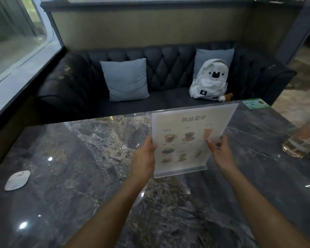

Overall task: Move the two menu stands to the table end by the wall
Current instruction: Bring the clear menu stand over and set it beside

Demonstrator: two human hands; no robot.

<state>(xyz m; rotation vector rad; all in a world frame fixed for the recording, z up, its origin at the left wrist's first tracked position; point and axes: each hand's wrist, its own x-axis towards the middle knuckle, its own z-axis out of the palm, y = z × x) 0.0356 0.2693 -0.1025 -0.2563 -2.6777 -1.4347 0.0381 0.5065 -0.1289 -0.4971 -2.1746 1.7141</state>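
A clear acrylic menu stand (186,138) with a drinks menu of pictured cups stands upright and slightly tilted over the middle of the dark marble table (79,176). My left hand (145,158) grips its left edge and my right hand (220,151) grips its right edge. Whether its base rests on the table or hovers just above it, I cannot tell. A second menu stand is not clearly in view; a small green card (255,103) lies at the table's far right corner.
A white oval device (17,180) lies near the table's left end, by the window wall. A glass jar (301,140) stands at the right edge. Behind the table is a dark sofa (168,72) with two cushions and a white backpack (209,79).
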